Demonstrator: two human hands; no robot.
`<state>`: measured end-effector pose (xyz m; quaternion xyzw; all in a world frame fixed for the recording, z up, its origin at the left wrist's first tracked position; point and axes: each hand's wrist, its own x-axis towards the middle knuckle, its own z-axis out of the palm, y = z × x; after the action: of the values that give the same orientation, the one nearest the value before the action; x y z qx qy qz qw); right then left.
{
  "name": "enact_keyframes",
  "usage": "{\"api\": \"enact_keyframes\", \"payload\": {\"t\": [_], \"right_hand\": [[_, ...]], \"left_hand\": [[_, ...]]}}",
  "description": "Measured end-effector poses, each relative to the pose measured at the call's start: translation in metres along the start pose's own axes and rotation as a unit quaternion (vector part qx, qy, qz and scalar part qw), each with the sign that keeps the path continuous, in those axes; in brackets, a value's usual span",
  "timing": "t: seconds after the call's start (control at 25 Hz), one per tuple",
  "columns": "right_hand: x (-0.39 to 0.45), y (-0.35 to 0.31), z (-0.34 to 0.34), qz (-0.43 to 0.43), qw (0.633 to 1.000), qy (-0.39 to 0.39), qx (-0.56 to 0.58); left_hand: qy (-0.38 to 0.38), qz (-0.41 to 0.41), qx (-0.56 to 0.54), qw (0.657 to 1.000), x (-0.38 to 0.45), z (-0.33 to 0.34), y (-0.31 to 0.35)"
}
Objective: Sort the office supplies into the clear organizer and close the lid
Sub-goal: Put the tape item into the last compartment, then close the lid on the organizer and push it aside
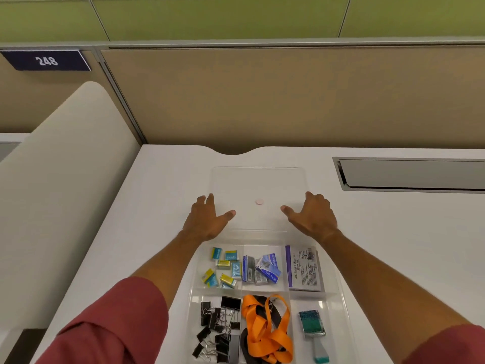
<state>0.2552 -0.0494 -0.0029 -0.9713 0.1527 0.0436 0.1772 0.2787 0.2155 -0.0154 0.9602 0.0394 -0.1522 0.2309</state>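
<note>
The clear organizer [338, 290] lies on the white desk near me, its compartments holding small blue-and-yellow boxes [223, 269], staple boxes [259, 267], a Faber-Castell pack [304, 267], black binder clips [219, 327], an orange lanyard [265, 329] and a teal brush [312, 332]. The clear lid [258, 185] lies flat on the desk just beyond it, with a small pink dot at its middle. My left hand [207, 219] rests at the lid's left edge and my right hand [312, 216] at its right edge, fingers spread, thumbs pointing inward over the lid.
A tan partition wall rises behind the desk [157, 195]. A grey cable tray slot [412, 174] is set into the desk at the right. A cream curved divider [65, 206] stands to the left.
</note>
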Motion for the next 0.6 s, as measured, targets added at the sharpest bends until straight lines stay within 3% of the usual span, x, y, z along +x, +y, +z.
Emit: {"api": "enact_keyframes", "payload": {"t": [0.16, 0.32, 0.6], "right_hand": [[0.016, 0.002, 0.006, 0.042, 0.996, -0.04, 0.062], [0.024, -0.002, 0.009, 0.09, 0.984, -0.022, 0.15], [0.03, 0.0, 0.004, 0.162, 0.949, -0.007, 0.27]], "left_hand": [[-0.025, -0.032, -0.023, 0.999, 0.019, 0.005, -0.001], [-0.021, -0.042, -0.044, 0.998, 0.028, 0.006, 0.002], [0.007, -0.105, -0.216, 0.971, 0.035, -0.003, 0.013]]}}
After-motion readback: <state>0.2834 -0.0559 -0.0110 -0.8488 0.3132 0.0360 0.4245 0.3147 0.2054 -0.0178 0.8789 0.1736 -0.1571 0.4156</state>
